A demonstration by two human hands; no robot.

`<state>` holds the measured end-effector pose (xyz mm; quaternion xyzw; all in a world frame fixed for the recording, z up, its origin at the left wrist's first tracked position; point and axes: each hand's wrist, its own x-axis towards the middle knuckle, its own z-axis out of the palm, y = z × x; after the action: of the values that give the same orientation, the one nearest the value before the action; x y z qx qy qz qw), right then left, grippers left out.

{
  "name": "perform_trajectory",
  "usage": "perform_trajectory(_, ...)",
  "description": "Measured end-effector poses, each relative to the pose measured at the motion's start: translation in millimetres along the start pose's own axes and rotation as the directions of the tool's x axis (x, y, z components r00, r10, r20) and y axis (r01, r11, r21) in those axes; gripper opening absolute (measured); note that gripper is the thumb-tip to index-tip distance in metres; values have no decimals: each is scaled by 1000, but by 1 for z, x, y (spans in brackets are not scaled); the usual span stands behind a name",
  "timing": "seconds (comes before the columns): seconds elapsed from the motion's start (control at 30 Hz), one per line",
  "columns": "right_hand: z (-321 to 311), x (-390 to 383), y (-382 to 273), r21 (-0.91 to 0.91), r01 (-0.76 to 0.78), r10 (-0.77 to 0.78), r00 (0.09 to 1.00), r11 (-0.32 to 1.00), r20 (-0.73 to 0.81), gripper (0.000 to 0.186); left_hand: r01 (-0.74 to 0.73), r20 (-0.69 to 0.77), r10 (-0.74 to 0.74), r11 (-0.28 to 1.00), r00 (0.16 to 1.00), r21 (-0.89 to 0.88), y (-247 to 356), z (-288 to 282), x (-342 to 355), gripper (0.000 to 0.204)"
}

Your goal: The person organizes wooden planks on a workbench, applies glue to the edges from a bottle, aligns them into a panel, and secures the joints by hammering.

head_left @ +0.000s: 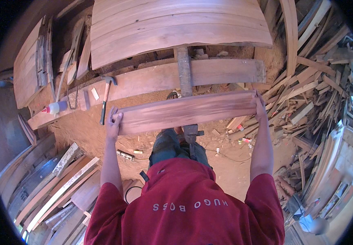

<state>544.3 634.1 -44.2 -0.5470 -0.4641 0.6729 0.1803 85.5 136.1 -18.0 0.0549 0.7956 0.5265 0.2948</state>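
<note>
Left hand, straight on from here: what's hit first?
Likely the long plank, near the hammer. Depth is unclear, so the left hand might pass above both.

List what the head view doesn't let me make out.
Board, underside: head view, faces away.
Beam, near stretch: head view, hidden by the board.
Panel, far edge: head view, cut off by the top edge.
Red-white scrap: head view, too small to identify.
</note>
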Motion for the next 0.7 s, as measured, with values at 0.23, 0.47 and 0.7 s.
perform_trajectory(0.23,25,-53,5,-591,316,-523,824,742,-216,43,-53,-153,103,953,983,298,-32,-8,-30,44)
perform_trajectory(0.47,21,-52,15,-852,383,-788,614,357,-54,34,-36,-153,120,884,981,466,-8,-15,-21,34)
perform_trajectory(0.7,20,-72,-112,-305,124,-162,981,944,-103,46,117,42,-153,883,987,454,105,-39,33,42)
